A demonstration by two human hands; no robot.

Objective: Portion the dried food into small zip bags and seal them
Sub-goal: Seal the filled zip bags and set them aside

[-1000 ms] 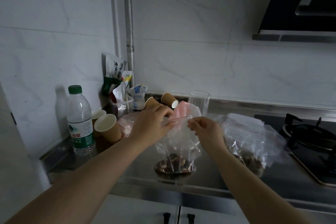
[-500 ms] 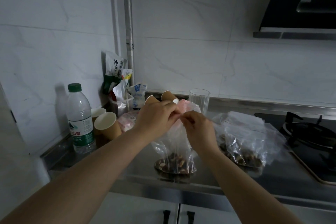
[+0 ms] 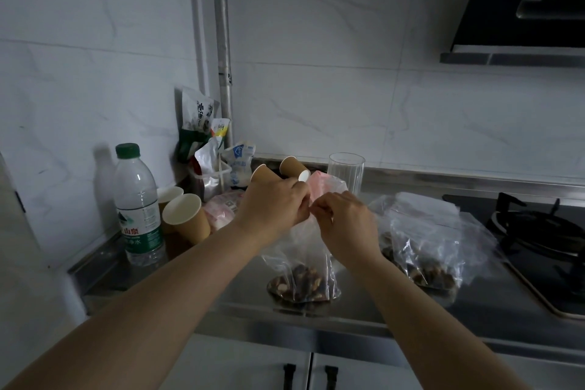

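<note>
A small clear zip bag (image 3: pixel 305 250) stands on the steel counter (image 3: pixel 364 307) with brown dried food (image 3: pixel 302 283) in its bottom. My left hand (image 3: pixel 275 203) and my right hand (image 3: pixel 343 222) meet at the bag's top edge, and both pinch it between thumb and fingers. The zip strip itself is hidden behind my fingers. To the right lies a larger clear bag (image 3: pixel 433 237) with more dried food (image 3: pixel 430 274) inside.
A water bottle (image 3: pixel 137 206) and paper cups (image 3: pixel 186 218) stand at the left, with snack packets (image 3: pixel 202 136) in the corner behind. A glass (image 3: pixel 345 172) stands behind the bag. A gas hob (image 3: pixel 544 237) fills the right. A pink packet (image 3: pixel 221 212) lies near the cups.
My right hand has slid left along the bag's top until it met my left hand. The bag's mouth, stretched wide a second ago, is now bunched together between my fingers.
</note>
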